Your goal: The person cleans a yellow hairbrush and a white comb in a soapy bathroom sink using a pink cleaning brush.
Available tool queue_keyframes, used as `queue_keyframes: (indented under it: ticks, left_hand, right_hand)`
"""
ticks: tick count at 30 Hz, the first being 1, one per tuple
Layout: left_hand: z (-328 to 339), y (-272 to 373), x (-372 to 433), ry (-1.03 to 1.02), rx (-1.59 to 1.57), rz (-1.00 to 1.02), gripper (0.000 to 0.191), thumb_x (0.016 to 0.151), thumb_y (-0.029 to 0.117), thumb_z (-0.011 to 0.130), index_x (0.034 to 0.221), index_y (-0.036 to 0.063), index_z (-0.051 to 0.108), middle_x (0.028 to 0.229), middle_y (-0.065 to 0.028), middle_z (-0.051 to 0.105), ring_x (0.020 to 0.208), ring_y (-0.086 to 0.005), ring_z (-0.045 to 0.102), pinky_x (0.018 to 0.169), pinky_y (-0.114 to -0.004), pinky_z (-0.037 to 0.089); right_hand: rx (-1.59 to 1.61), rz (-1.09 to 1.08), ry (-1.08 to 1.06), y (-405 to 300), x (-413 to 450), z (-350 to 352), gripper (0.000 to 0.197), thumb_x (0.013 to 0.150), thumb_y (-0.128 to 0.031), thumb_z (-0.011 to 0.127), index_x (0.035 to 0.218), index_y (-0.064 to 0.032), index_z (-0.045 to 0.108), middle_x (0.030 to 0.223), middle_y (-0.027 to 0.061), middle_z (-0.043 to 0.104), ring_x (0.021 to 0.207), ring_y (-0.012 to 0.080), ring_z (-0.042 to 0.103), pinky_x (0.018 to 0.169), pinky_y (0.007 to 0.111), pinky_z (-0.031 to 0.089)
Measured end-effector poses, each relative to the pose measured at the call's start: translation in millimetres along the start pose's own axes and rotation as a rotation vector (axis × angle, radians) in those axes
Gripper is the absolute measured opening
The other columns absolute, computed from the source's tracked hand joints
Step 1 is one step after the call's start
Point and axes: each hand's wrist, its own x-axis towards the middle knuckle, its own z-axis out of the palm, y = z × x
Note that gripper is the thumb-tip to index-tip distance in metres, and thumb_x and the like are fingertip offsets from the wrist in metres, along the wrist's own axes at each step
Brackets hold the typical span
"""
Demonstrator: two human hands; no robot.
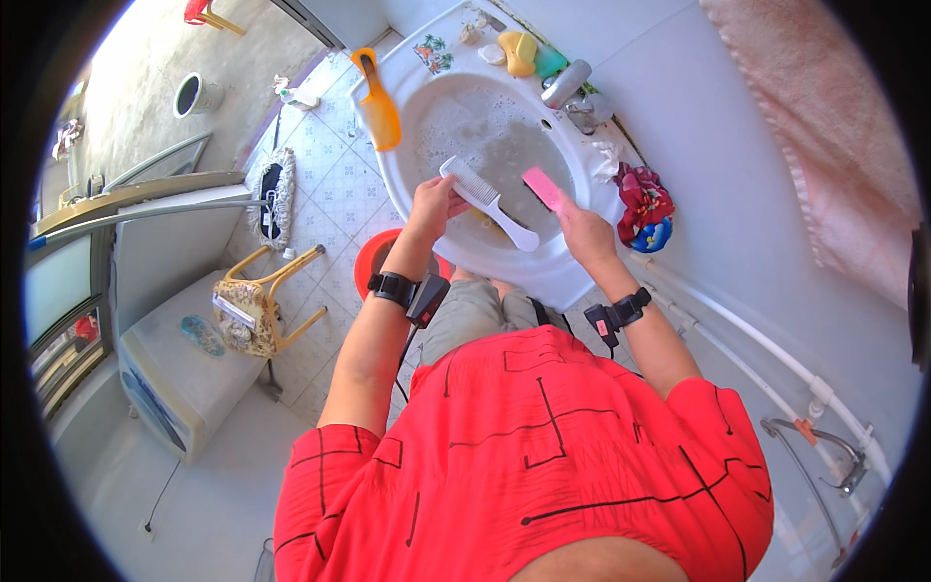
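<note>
My left hand (pixel 435 204) grips a white comb (pixel 489 202) by its toothed end, with the handle slanting down to the right. In my right hand (pixel 586 231) is a pink brush (pixel 540 188), its dark bristles turned down to the left. Both hands are over a white washbasin (pixel 409 109) that holds cloudy, sudsy water (pixel 502 138). A yellowish object (pixel 494 227) shows partly beneath the comb; the comb hides much of it, and I cannot tell what it is.
An orange scoop (pixel 380 109) lies on the basin's left rim. Yellow soap (pixel 518 54), a metal faucet (pixel 569 84) and a floral cloth item (pixel 644 207) line the far and right rim. Below stands a red bucket (pixel 369 260). A stool (pixel 247 320) and mop (pixel 272 198) are left.
</note>
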Motion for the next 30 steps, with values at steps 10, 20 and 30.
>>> queue_keyframes:
  ticks: [10, 20, 30]
  left_hand:
    - [31.2, 8.3, -1.6, 0.037, 0.143, -0.049, 0.034, 0.094, 0.020, 0.036, 0.102, -0.0088, 0.051, 0.092, -0.0182, 0.061, 0.080, -0.0287, 0.063, 0.072, -0.037, 0.054]
    - [39.0, 37.7, -15.4, 0.097, 0.371, 0.281, 0.028, 0.091, 0.016, 0.045, 0.090, -0.0097, 0.054, 0.079, -0.0159, 0.061, 0.067, -0.0227, 0.065, 0.058, -0.030, 0.056]
    - [43.5, 63.0, -0.9, -0.166, 0.613, 0.038, 0.034, 0.089, 0.025, 0.053, 0.111, -0.0010, 0.053, 0.102, -0.0157, 0.059, 0.083, -0.0262, 0.063, 0.072, -0.032, 0.053]
  right_hand:
    - [0.145, -0.192, 0.004, -58.3, -13.0, -14.4, 0.039, 0.086, -0.024, 0.051, 0.125, -0.0192, 0.047, 0.073, 0.0176, 0.062, 0.066, 0.0371, 0.059, 0.058, 0.045, 0.047]
    - [0.458, -0.084, 0.240, -23.0, 24.9, -9.7, 0.050, 0.082, -0.027, 0.061, 0.128, -0.0154, 0.046, 0.081, 0.0168, 0.065, 0.075, 0.0323, 0.063, 0.066, 0.038, 0.050]
    - [0.528, 0.054, -0.119, -25.7, 3.8, -5.4, 0.065, 0.062, -0.015, 0.074, 0.122, -0.0094, 0.050, 0.101, 0.0167, 0.062, 0.090, 0.0307, 0.061, 0.077, 0.035, 0.048]
